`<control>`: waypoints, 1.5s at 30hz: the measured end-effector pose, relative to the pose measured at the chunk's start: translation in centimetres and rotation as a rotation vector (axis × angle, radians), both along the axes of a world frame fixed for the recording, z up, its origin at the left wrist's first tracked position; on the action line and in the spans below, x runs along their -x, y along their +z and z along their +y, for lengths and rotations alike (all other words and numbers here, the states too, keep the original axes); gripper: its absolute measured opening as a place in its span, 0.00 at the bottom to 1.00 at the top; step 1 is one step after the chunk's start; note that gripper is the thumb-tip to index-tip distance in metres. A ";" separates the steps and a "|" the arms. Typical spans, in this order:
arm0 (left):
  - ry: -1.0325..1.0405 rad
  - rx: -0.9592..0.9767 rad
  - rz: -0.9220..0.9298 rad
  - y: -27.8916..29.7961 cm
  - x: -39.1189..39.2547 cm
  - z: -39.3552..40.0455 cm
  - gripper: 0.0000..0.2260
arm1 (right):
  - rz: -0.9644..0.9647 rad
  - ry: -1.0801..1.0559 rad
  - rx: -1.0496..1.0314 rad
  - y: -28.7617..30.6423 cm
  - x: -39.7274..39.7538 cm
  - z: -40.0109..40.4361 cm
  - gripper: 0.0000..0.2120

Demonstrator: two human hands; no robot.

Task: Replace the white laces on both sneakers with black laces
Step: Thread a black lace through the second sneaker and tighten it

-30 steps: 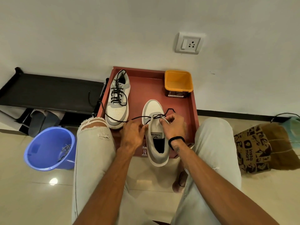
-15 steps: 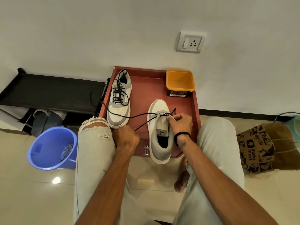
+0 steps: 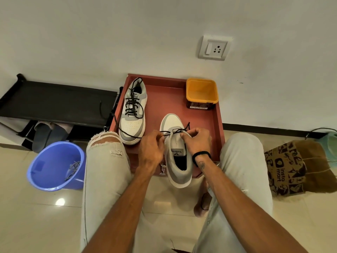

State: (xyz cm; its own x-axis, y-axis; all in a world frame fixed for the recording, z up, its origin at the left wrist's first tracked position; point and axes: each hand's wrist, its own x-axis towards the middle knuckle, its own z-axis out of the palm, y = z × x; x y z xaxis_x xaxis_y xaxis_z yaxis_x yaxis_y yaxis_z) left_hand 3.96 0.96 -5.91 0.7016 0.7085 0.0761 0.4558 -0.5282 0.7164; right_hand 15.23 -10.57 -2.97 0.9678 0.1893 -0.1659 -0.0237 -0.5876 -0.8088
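Note:
Two white and grey sneakers sit on a red tray (image 3: 164, 95). The left sneaker (image 3: 133, 114) is laced in black, and a loose end trails off its near side. The right sneaker (image 3: 177, 156) lies with its heel over the tray's near edge and its tongue pulled up. A black lace (image 3: 175, 130) crosses its lowest eyelets. My left hand (image 3: 151, 150) pinches this lace at the shoe's left side. My right hand (image 3: 197, 141) pinches the lace at the right side, by the tongue.
An orange tub (image 3: 202, 92) stands at the tray's far right corner. A blue bucket (image 3: 54, 167) with laces in it is on the floor at left, beside a black shoe rack (image 3: 54, 101). A brown paper bag (image 3: 291, 168) lies at right. My knees flank the tray.
My left hand, which had drawn back toward my left knee half a second ago, has come back to the right sneaker and pinches the lace. My right hand stayed at the shoe.

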 end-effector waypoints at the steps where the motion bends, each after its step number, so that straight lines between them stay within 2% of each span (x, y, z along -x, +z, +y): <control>1: 0.060 0.036 0.049 0.1 0.2 0.2 0.04 | 0.002 -0.021 0.000 0.1 0.0 0.0 0.08; 4: 0.214 0.160 0.300 -0.3 1.3 1.4 0.04 | -0.002 -0.075 -0.016 0.2 -0.1 0.0 0.10; 6: 0.205 0.160 0.400 -0.6 1.9 1.7 0.04 | 0.004 -0.082 -0.021 0.1 -0.1 -0.1 0.10; 8: 0.153 0.109 0.352 -0.7 1.7 1.4 0.05 | 0.013 -0.064 -0.024 0.1 -0.1 -0.2 0.10; 12: -0.082 0.071 0.013 -0.6 0.3 0.2 0.11 | 0.002 0.006 -0.051 -0.1 0.1 -0.3 0.10; 15: -0.145 0.047 -0.099 -0.7 -0.6 -0.1 0.10 | -0.029 0.077 -0.046 -0.4 0.1 -0.6 0.06; 18: -0.119 0.014 -0.095 -0.7 -0.9 0.2 0.06 | -0.050 0.100 -0.041 -0.5 0.1 -0.6 0.05; 22: -0.015 -0.008 0.027 -0.1 -0.4 0.3 0.05 | -0.029 0.024 -0.054 -0.6 -0.2 -0.3 0.04; 25: 0.122 0.048 0.257 -0.2 0.5 0.8 0.06 | -0.017 -0.031 -0.077 -0.6 -0.2 -0.1 0.04; 28: 0.156 0.038 0.432 -0.2 1.1 0.9 0.09 | -0.022 -0.028 -0.069 -0.6 -0.1 0.0 0.05; 30: 0.115 -0.042 0.373 -0.3 0.8 0.8 0.09 | -0.025 0.000 -0.061 -0.7 -0.1 0.1 0.05; 32: 0.024 -0.100 0.209 -0.5 0.2 0.4 0.10 | -0.034 0.026 -0.059 -0.9 -0.1 0.1 0.06; 34: -0.087 -0.063 0.068 -0.7 -0.4 0.1 0.12 | -0.045 0.046 -0.057 -1.0 -0.1 0.0 0.05; 37: -0.109 -0.046 -0.012 -0.6 -0.8 -0.1 0.09 | -0.052 0.074 -0.049 -1.2 -0.3 0.0 0.05; 40: -0.068 -0.062 0.042 -0.4 -0.6 0.1 0.06 | -0.066 0.058 -0.045 -1.5 -0.3 0.1 0.04; 45: 0.128 0.076 0.285 0.1 0.4 0.7 0.07 | -0.072 -0.015 -0.057 -1.6 -0.1 0.4 0.04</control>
State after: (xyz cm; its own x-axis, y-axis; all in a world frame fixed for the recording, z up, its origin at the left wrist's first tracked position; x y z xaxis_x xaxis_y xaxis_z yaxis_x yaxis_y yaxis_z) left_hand 3.55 1.69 -5.86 0.5915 0.7887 -0.1674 0.7032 -0.4029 0.5858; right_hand 15.33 -10.20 -4.52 0.9797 0.1814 -0.0855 0.0267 -0.5404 -0.8410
